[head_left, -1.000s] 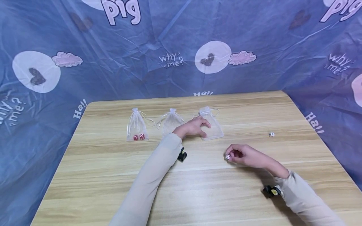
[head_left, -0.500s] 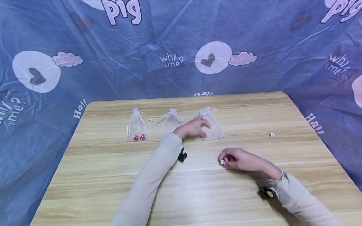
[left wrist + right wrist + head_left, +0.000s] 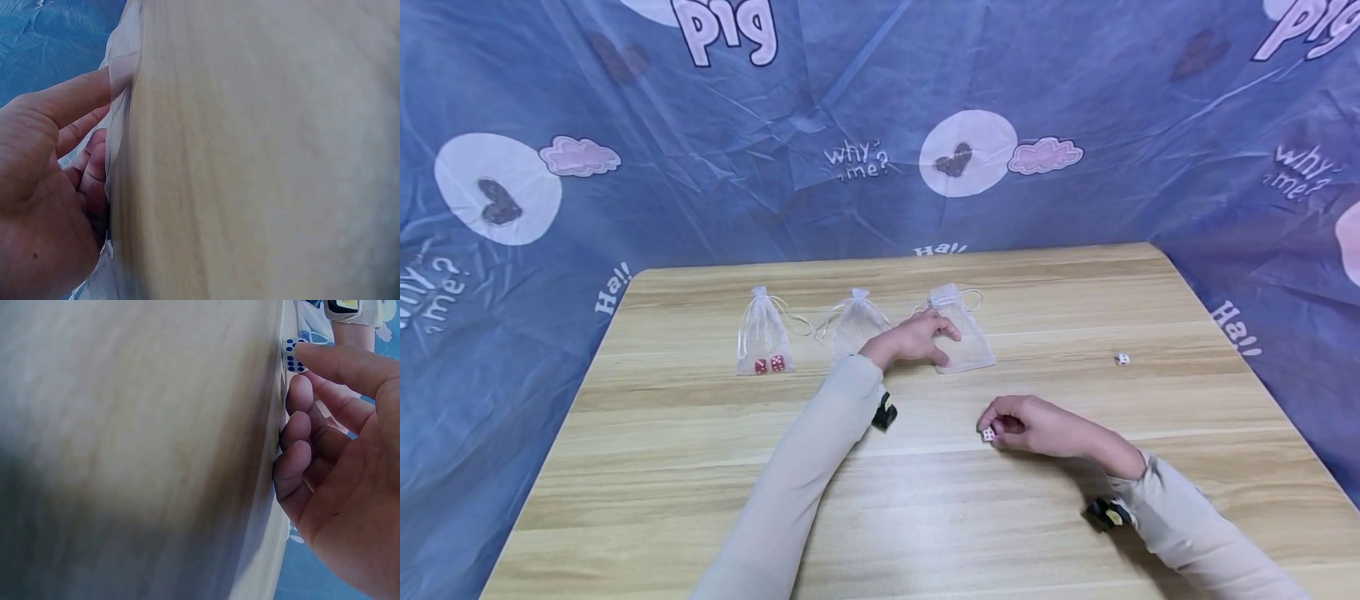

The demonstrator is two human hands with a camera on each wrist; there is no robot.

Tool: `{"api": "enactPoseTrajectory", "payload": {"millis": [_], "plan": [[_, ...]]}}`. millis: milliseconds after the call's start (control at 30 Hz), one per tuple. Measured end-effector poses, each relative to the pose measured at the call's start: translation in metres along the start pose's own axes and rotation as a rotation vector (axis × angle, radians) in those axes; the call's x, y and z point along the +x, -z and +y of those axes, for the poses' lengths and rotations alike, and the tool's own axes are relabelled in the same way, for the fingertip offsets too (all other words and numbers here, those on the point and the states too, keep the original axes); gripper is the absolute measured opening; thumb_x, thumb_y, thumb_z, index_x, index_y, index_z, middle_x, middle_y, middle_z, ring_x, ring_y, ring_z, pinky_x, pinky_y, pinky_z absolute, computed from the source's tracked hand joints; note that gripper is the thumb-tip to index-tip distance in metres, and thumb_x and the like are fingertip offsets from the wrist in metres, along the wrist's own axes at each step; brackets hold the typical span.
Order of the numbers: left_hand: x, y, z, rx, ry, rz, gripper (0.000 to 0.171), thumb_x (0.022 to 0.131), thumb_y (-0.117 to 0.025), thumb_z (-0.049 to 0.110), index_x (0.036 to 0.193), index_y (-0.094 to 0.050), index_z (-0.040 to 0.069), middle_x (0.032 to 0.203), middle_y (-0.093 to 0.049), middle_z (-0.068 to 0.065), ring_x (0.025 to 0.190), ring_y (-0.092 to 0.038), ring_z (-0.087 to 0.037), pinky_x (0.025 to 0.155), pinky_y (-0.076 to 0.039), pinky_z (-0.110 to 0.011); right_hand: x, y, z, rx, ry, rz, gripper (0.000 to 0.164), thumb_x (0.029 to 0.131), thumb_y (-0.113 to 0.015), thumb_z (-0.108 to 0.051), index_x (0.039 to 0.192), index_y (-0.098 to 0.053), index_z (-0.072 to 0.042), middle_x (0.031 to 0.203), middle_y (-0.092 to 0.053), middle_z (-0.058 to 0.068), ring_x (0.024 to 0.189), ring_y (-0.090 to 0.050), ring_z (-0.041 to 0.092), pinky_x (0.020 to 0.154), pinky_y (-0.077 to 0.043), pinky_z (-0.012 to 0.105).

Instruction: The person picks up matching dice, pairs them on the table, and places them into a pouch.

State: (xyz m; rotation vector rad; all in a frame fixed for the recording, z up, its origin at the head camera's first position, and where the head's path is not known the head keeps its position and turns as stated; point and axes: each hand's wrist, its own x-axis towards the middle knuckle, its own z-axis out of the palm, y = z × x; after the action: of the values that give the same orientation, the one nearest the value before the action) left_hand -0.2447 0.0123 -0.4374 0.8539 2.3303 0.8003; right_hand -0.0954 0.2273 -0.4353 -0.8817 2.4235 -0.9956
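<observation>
My right hand pinches a small white die between thumb and index finger, low over the near middle of the table. In the right wrist view the spotted die shows at the thumb tip, the other fingers curled beneath it. My left hand rests on the rightmost sheer drawstring bag, thumb and index finger spread apart. In the left wrist view the tip of the extended finger meets the bag's thin white fabric.
A second white die lies on the right of the wooden table. At the back left is a sheer bag with two red dice in it. A middle bag is partly hidden by my left hand and sleeve.
My right hand has moved left and a little nearer with the die, slowing almost to a stop. My left hand has stayed on the bag.
</observation>
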Motion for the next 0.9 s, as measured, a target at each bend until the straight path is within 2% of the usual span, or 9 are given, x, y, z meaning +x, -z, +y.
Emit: {"api": "enactPoseTrajectory", "payload": {"millis": [233, 400, 633, 900], "plan": [[0.001, 0.000, 0.000, -0.009, -0.003, -0.002, 0.044, 0.080, -0.077, 0.016, 0.122, -0.063, 0.015, 0.129, -0.049, -0.008, 0.122, -0.046, -0.021, 0.109, -0.034, -0.034, -0.003, 0.005, 0.000, 0.037, -0.033, 0.005, 0.023, 0.087, -0.069, -0.011, 0.110, -0.065, -0.010, 0.082, -0.054, -0.009, 0.070, -0.046, -0.003, 0.061, -0.045, 0.018], [0.002, -0.001, -0.001, -0.019, 0.005, -0.002, 0.044, 0.079, -0.077, 0.016, 0.122, -0.063, 0.015, 0.129, -0.049, -0.008, 0.123, -0.046, -0.021, 0.109, -0.034, -0.034, -0.007, 0.011, 0.000, 0.065, -0.051, 0.027, 0.027, 0.086, -0.069, -0.010, 0.112, -0.063, -0.009, 0.085, -0.057, -0.003, 0.074, -0.049, 0.000, 0.065, -0.047, 0.019], [0.000, -0.001, 0.000, -0.019, 0.007, 0.002, 0.045, 0.079, -0.078, 0.016, 0.122, -0.063, 0.015, 0.129, -0.049, -0.008, 0.123, -0.047, -0.021, 0.110, -0.034, -0.035, -0.013, 0.024, 0.005, 0.010, -0.001, 0.112, 0.027, 0.084, -0.067, 0.001, 0.110, -0.064, -0.006, 0.084, -0.059, -0.001, 0.076, -0.051, 0.000, 0.064, -0.048, 0.020], [0.000, -0.001, 0.000, -0.026, 0.009, 0.003, 0.045, 0.079, -0.078, 0.016, 0.122, -0.063, 0.015, 0.129, -0.049, -0.008, 0.123, -0.046, -0.021, 0.110, -0.034, -0.035, -0.028, 0.050, 0.015, -0.018, -0.103, 0.236, 0.026, 0.086, -0.067, -0.003, 0.111, -0.063, -0.005, 0.087, -0.057, 0.000, 0.072, -0.050, 0.002, 0.061, -0.046, 0.021]]}}
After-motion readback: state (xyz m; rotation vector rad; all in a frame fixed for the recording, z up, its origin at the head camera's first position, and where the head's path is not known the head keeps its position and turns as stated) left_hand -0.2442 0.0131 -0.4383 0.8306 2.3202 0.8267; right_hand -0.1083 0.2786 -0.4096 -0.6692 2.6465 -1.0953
